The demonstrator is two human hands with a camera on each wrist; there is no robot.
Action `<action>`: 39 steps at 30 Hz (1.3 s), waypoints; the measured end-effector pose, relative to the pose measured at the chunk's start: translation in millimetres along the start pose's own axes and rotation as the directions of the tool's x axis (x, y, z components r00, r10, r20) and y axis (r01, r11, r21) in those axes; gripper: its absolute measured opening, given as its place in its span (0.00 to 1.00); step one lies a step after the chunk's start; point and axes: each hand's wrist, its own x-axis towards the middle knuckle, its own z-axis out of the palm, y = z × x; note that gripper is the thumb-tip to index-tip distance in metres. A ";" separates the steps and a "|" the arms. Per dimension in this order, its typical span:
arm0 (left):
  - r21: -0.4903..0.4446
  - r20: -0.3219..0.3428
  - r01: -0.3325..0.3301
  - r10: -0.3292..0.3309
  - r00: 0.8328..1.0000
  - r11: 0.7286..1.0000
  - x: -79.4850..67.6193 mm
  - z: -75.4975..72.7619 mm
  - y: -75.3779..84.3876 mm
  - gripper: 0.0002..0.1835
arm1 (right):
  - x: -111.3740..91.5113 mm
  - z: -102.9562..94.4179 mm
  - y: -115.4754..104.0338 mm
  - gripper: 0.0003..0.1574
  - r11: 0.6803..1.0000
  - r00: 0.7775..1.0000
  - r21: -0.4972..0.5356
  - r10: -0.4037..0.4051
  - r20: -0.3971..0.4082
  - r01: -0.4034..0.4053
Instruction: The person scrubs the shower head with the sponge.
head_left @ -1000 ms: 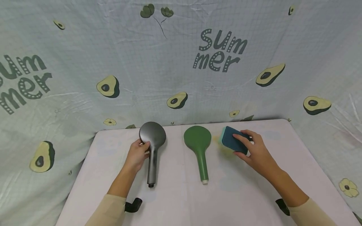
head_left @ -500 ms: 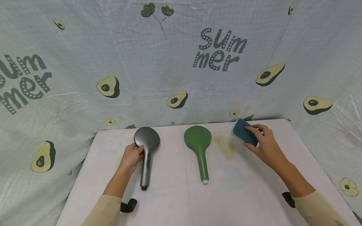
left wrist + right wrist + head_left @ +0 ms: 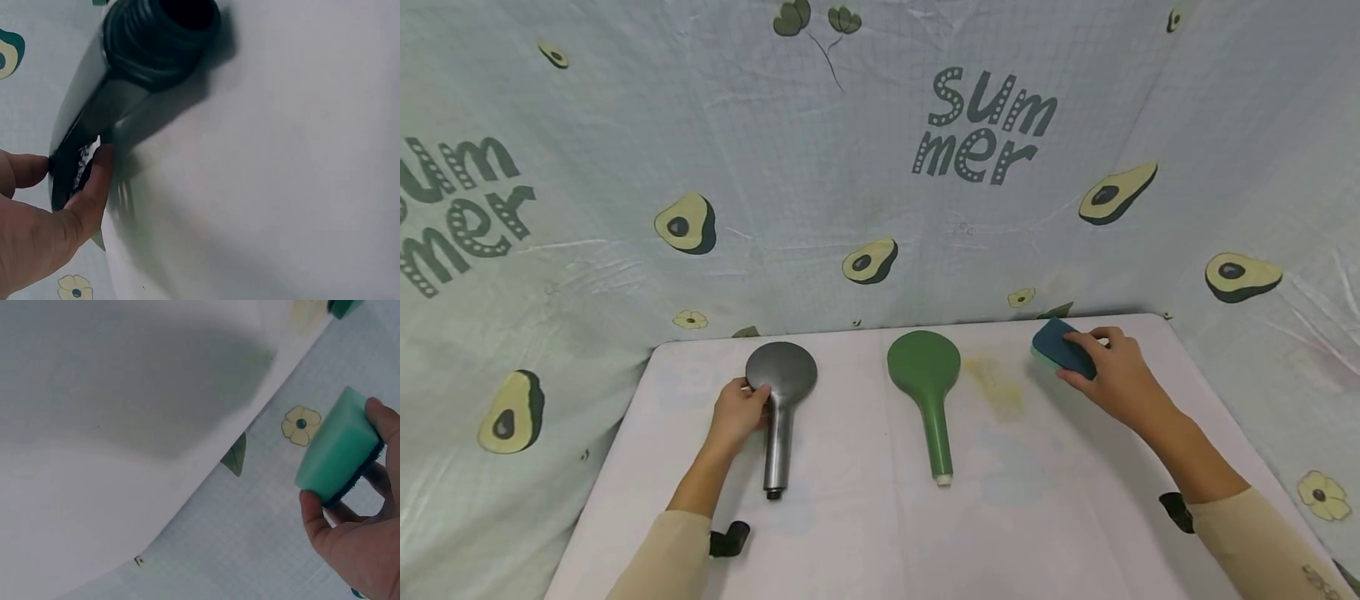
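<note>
In the head view, my left hand (image 3: 737, 414) pinches a dark grey shower head (image 3: 782, 371) by the edge where its disc meets the handle. The left wrist view shows thumb and fingers on opposite faces, with the shower head's threaded end (image 3: 150, 53) towards the camera and a shadow on the cloth beside it. On the right, my right hand (image 3: 1123, 379) grips a sponge (image 3: 1062, 346) above the table, its dark blue side upward. Seen from the right wrist, the sponge's green foam (image 3: 340, 444) sits between thumb and fingers.
A green shower head (image 3: 924, 364) lies at the middle of the pale table (image 3: 865, 533). Right of it is a yellowish stain (image 3: 996, 387) on the cover. A hanging cloth (image 3: 790, 183) with printed avocados rises behind the far edge. Dark wrist mounts (image 3: 730, 539) stick out below the forearms.
My left hand has shifted left and slightly nearer with the grey shower head. The right hand has carried the sponge rightward, away from the stain, which now shows fully. The green shower head stayed put.
</note>
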 end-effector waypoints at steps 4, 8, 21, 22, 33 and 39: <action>0.116 -0.040 -0.011 0.016 0.999 0.993 1.3 -3.8 -5.1 0.32 | 6.5 -2.7 4.0 0.35 0.995 0.991 -0.044 0.097 0.094 -0.093; 0.104 -0.034 -0.008 0.011 0.999 0.995 4.2 -5.5 -8.4 0.31 | 16.6 -5.1 7.9 0.38 0.981 0.961 -0.086 0.191 0.202 -0.177; 0.138 -0.147 -0.075 0.095 0.985 0.988 0.9 -5.0 -10.6 0.29 | 44.2 1.5 27.3 0.44 0.935 0.848 -0.127 0.355 0.394 -0.332; 0.141 -0.155 -0.084 0.105 0.982 0.986 -0.1 -4.9 -9.3 0.28 | 45.3 3.3 27.8 0.44 0.934 0.849 -0.126 0.356 0.391 -0.334; 0.260 -0.207 -0.223 0.280 0.937 0.940 -5.6 -0.6 6.8 0.24 | 47.4 17.9 26.8 0.46 0.930 0.856 -0.167 0.368 0.364 -0.329; 0.304 -0.198 -0.272 0.340 0.919 0.913 -10.3 0.0 11.7 0.23 | 40.8 21.5 24.6 0.44 0.928 0.853 -0.153 0.373 0.365 -0.340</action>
